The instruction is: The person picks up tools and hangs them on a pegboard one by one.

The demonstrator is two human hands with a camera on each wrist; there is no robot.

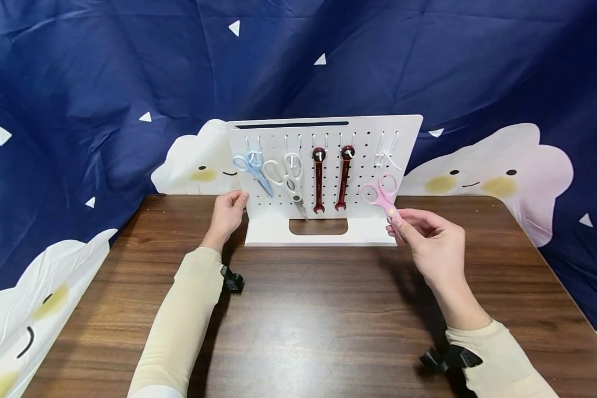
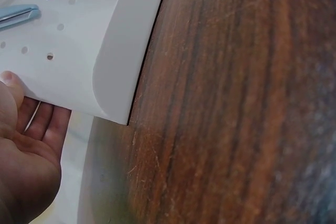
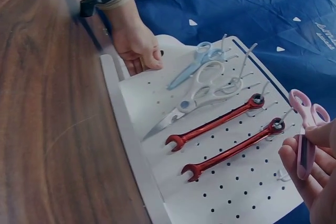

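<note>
A white pegboard point(image 1: 363, 193) stands upright on its base. My left hand point(image 1: 229, 214) grips its left edge, thumb on the front face and fingers behind, as the left wrist view shows. My right hand point(image 1: 435, 240) pinches pink scissors point(image 1: 384, 198) by the blade end, handle loops pointing up, in front of the board's right part. In the right wrist view the pink scissors point(image 3: 303, 109) lie between thumb and fingers. Above the loops, a white hook point(image 1: 387, 159) on the board bears nothing.
Blue scissors point(image 1: 255, 168), white scissors point(image 1: 289, 176) and two red wrenches point(image 1: 319, 182) hang from hooks on the board. The board stands on a brown wooden table point(image 1: 298, 320). Behind is a dark blue curtain point(image 1: 288, 66) with cloud prints.
</note>
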